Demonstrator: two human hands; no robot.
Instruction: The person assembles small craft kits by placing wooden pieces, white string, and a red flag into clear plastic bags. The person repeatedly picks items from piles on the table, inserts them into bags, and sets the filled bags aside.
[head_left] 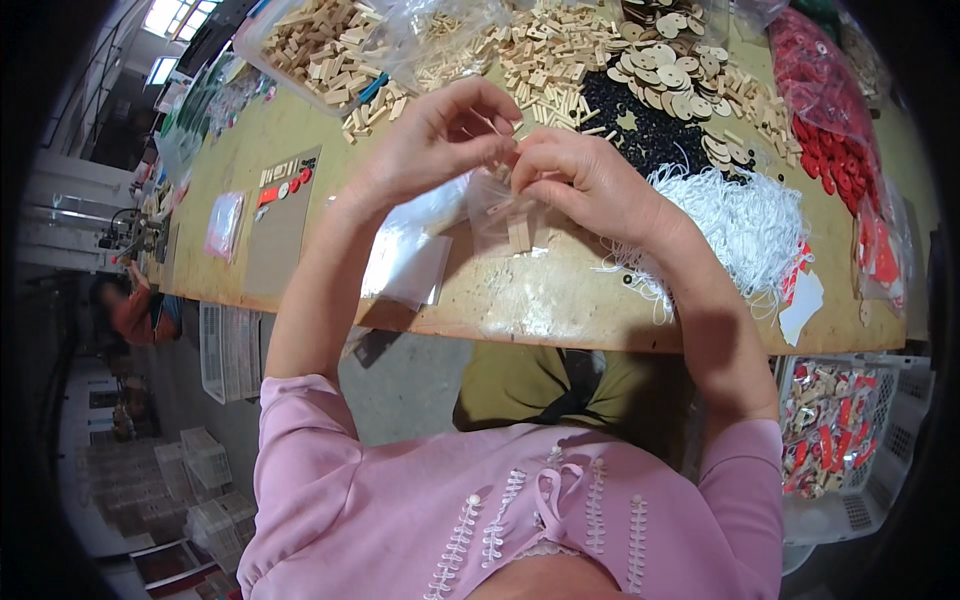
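My left hand (440, 145) and my right hand (590, 180) meet above the middle of the table, fingertips nearly touching. Beneath them a small clear plastic bag (488, 215) with pale wooden blocks (519, 232) in its lower part rests on the table. The right hand is closed in a pinch at the bag's upper end. Thumb and fingers of the left are curled together beside it; what they pinch is too small to make out. A stack of clear flat bags (405, 262) lies to the left, under my left forearm.
Wooden pieces (560, 50), round wooden discs (670, 75) and black beads (640, 125) lie heaped at the back. White strings (730, 225) and red pieces (835, 160) are on the right. A sample board (275, 235) lies left; a crate of filled bags (830, 430) stands lower right.
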